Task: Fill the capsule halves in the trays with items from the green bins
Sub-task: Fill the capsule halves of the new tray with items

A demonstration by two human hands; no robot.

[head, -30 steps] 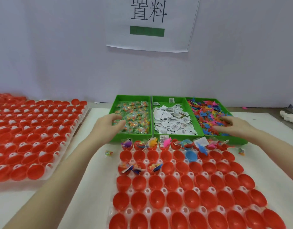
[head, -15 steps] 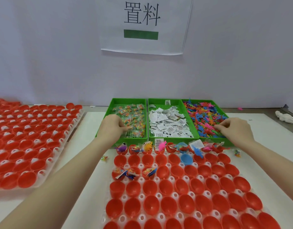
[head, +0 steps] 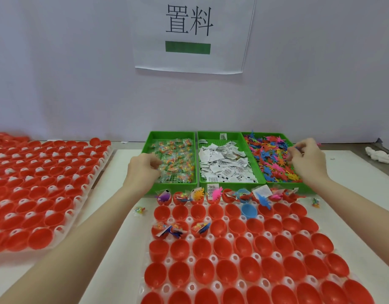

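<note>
Two bare forearms stretch forward from the lower corners of the frame, converging toward the far edge of the work surface. The left hand (head: 143,170) sits knuckles up, back to the camera, its fingers curled under and forward, the tips hidden from view. The right hand (head: 307,159), raised slightly higher and well apart from the left, has its fingers (head: 295,151) bunched and bent inward in a pinching pose.

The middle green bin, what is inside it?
The middle green bin holds a pile of small white printed packets. Bare mesh floor shows at the back; what lies under the pile is covered.
</note>
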